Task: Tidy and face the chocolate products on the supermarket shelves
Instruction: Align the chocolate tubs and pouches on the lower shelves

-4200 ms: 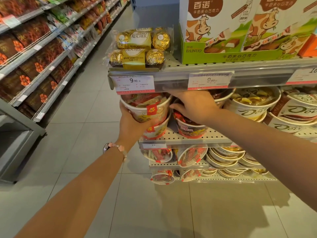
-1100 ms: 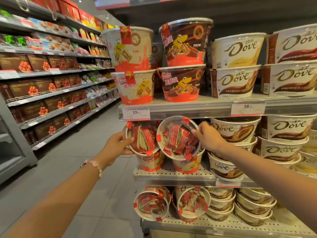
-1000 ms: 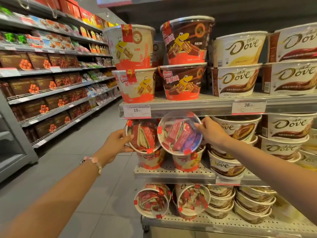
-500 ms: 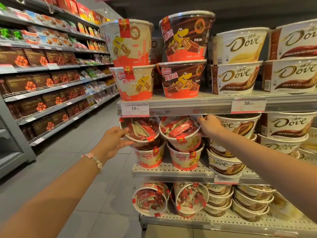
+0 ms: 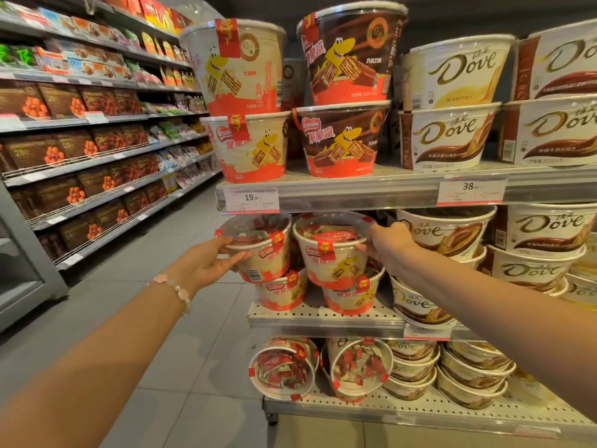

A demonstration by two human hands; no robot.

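Under the 19.90 price tag [image 5: 252,199], the left hand [image 5: 206,263] holds the left wafer tub [image 5: 261,250]. The right hand [image 5: 389,248] holds the next tub [image 5: 332,253] beside it.

Perforated metal shelves [image 5: 323,313], stacked wafer tubs [image 5: 281,294], Dove tubs [image 5: 420,307]

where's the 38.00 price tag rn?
Head view, right of centre: the white, red-edged 38.00 price tag is clipped to the upper metal shelf's front rail, below the white Dove chocolate tub.
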